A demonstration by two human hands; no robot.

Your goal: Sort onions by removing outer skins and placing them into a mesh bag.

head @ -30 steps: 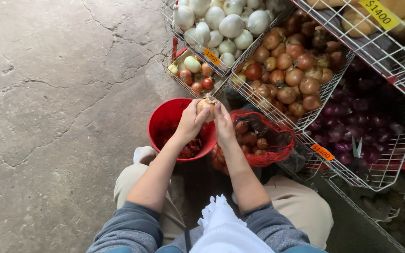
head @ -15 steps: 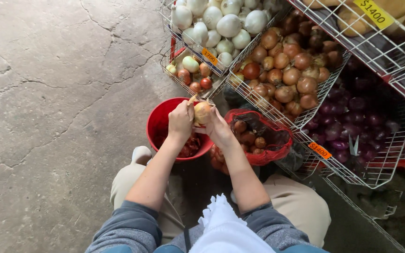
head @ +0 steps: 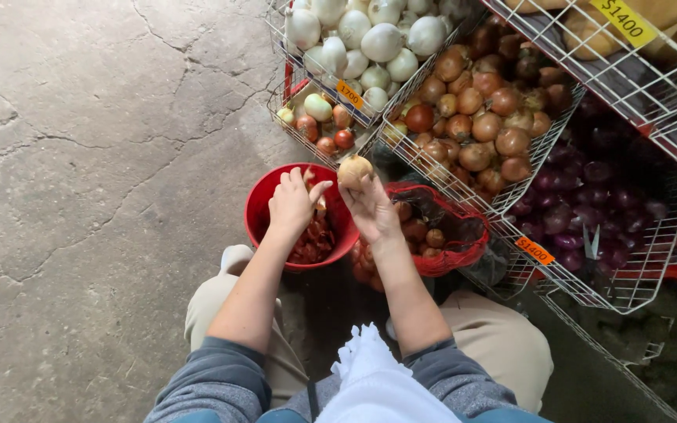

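Seemingly peeled onion (head: 355, 170) in right hand (head: 373, 210)

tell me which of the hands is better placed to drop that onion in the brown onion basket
Probably the right hand: it already holds the onion, beside the basket of brown onions. The left hand hangs over the red bucket.
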